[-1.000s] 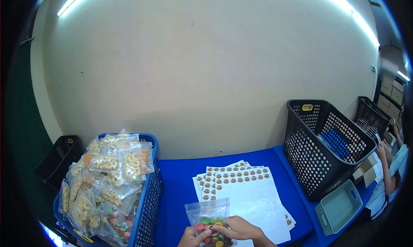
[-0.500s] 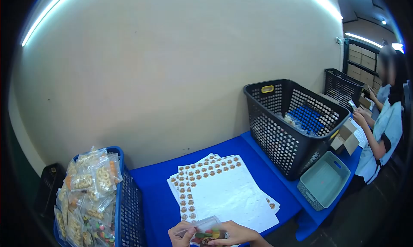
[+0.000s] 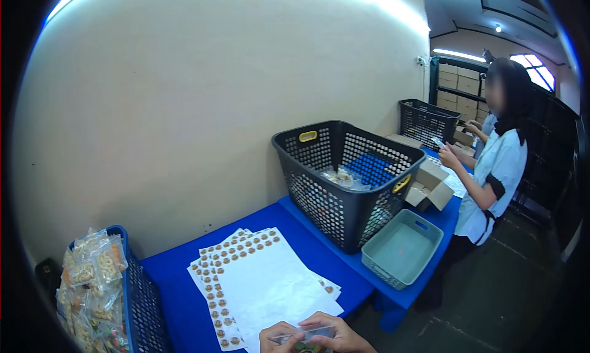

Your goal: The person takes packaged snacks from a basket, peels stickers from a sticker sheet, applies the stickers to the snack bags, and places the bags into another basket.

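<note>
Noted ahead of the grip: blue table [image 3: 181,307]. Beyond the grip, rightward: big black basket [image 3: 335,211]. Well left of the grip: blue basket [image 3: 144,313], heaped with bagged snacks [image 3: 92,276]. Just ahead: overlapping sticker sheets [image 3: 264,285]. Ahead, to the right: grey-green tray [image 3: 402,253]. Gripping with left hand [image 3: 276,337] and right hand [image 3: 339,336] together: clear pouch [image 3: 312,345], held between fingers, contents mostly hidden.

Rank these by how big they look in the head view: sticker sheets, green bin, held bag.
1. Sticker sheets, counted together as one pile
2. Green bin
3. Bag, counting only what shows; it is partly covered
</note>
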`<state>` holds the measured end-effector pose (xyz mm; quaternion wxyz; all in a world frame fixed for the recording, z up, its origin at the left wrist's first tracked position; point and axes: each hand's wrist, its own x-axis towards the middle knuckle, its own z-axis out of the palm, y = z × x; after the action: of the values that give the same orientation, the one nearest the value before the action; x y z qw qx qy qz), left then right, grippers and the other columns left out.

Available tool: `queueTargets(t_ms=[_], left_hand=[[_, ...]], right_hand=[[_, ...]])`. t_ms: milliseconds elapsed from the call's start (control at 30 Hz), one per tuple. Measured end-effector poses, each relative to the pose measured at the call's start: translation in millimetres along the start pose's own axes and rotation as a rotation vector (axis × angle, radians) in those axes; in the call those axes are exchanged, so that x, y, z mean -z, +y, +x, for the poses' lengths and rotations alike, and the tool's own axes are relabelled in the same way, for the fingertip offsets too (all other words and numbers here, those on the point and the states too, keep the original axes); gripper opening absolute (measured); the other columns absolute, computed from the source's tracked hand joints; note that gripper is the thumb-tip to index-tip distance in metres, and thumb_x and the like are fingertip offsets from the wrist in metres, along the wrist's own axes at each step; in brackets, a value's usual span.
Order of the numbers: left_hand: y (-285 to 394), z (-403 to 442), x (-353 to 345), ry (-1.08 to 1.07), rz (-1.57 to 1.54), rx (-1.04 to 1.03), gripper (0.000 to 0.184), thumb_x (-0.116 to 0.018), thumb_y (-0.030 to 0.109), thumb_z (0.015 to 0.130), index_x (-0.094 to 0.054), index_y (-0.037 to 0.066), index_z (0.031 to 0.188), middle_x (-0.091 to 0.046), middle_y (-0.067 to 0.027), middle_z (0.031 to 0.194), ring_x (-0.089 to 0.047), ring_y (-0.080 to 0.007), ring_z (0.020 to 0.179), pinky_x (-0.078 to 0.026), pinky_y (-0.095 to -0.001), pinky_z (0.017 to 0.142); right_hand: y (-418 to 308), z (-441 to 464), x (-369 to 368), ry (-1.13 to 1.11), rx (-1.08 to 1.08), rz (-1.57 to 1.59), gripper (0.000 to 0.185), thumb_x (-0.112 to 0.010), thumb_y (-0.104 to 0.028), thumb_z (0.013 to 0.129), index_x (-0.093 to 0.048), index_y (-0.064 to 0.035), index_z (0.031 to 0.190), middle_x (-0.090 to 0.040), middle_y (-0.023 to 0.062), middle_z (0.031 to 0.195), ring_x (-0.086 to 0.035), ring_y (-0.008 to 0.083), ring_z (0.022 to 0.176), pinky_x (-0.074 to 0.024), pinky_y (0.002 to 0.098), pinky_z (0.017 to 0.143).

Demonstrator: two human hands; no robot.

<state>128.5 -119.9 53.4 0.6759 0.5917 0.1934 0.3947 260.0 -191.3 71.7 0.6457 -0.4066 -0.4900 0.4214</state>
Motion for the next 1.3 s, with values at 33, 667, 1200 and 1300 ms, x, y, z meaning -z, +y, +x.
queueTargets(t_ms=[33,667,1200,1300], left_hand=[[-3.8,-5.0,-8.2,-0.029,0.034,-0.057,0.009,-0.058,0.006,0.073,-0.055,-0.001,0.068,-0.053,-0.0069,0.068,-0.051,-0.0112,0.06,-0.041,-0.022,0.05],[-17.1,-60.0,-135.3,-0.336,0.106,-0.161,0.011,-0.057,0.003,0.073,-0.055,-0.001,0.063,-0.054,-0.0079,0.066,-0.05,-0.0112,0.052,-0.039,-0.0207,0.046],[-54.0,-21.0,-188.6,-0.311,-0.004,-0.082,0.008,-0.059,0.005,0.074,-0.056,-0.002,0.071,-0.053,-0.0046,0.07,-0.047,-0.0073,0.052,-0.037,-0.0185,0.047],[-59.1,-4.1,-183.5,-0.358,0.04,-0.222,0.009,-0.059,-0.003,0.07,-0.054,-0.003,0.063,-0.053,-0.007,0.067,-0.051,-0.0109,0.054,-0.039,-0.0191,0.047]], right_hand=[[-1.9,-7.5,7.1,0.025,0.127,-0.193,0.015,-0.057,-0.014,0.074,-0.057,0.0008,0.08,-0.054,0.0078,0.076,-0.052,0.0152,0.069,-0.0407,0.0253,0.063],[-42.2,-173.6,76.1,0.596,0.332,-0.482,0.007,-0.061,0.0,0.07,-0.055,0.0033,0.067,-0.049,0.0071,0.069,-0.047,0.0093,0.048,-0.0376,0.0189,0.043],[-75.4,-197.5,110.0,0.639,0.292,-0.78,0.014,-0.063,-0.001,0.067,-0.051,0.0001,0.061,-0.051,0.0073,0.065,-0.051,0.0157,0.058,-0.0405,0.0257,0.053],[-59.8,-189.1,123.0,0.87,0.262,-0.839,0.01,-0.062,-0.001,0.068,-0.052,-0.0002,0.066,-0.055,0.0108,0.076,-0.053,0.0182,0.067,-0.0423,0.027,0.059]])
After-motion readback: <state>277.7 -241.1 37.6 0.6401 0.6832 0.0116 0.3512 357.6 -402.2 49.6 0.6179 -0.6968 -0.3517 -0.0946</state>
